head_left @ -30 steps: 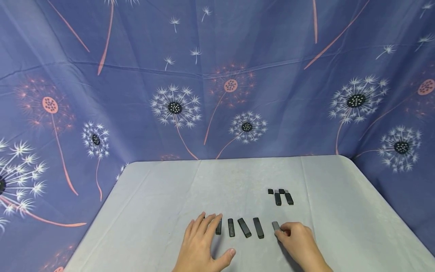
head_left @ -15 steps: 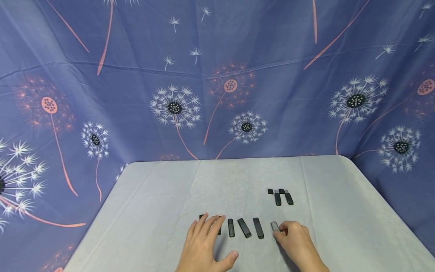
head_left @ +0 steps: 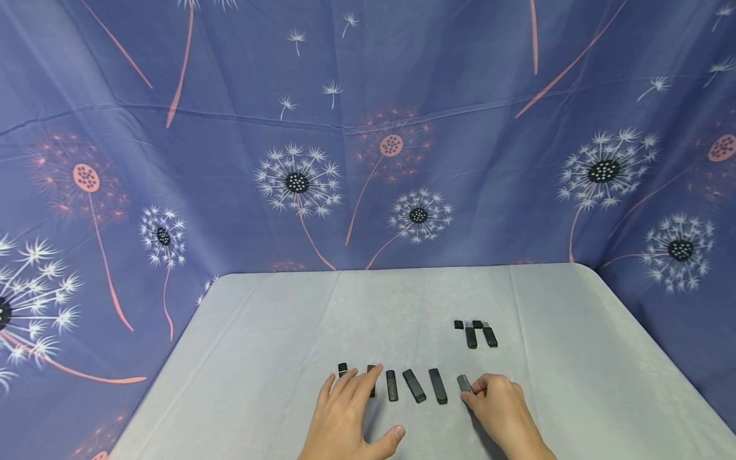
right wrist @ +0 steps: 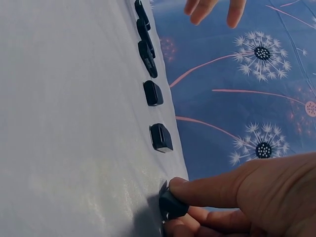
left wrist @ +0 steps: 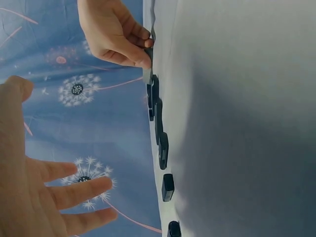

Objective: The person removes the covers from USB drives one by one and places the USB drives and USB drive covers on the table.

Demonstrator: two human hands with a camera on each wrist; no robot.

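At the right end of a row of USB sticks, my right hand pinches a grey USB stick between thumb and fingers. The right wrist view shows the thumb over the dark end of this USB stick, close against the table. To its left lie dark USB sticks, several in a line and slightly tilted. My left hand hovers with spread fingers over the row's left end and holds nothing. Its fingers partly hide one USB stick and the leftmost USB stick.
Farther back on the right lie two dark USB sticks with their metal plugs bared, beside two small black caps. All rest on a pale cloth-covered table. A blue dandelion-print curtain hangs behind and at both sides.
My left hand has shifted slightly right, uncovering the top of the leftmost USB stick. My right hand, still pinching the grey USB stick, has edged a little left.
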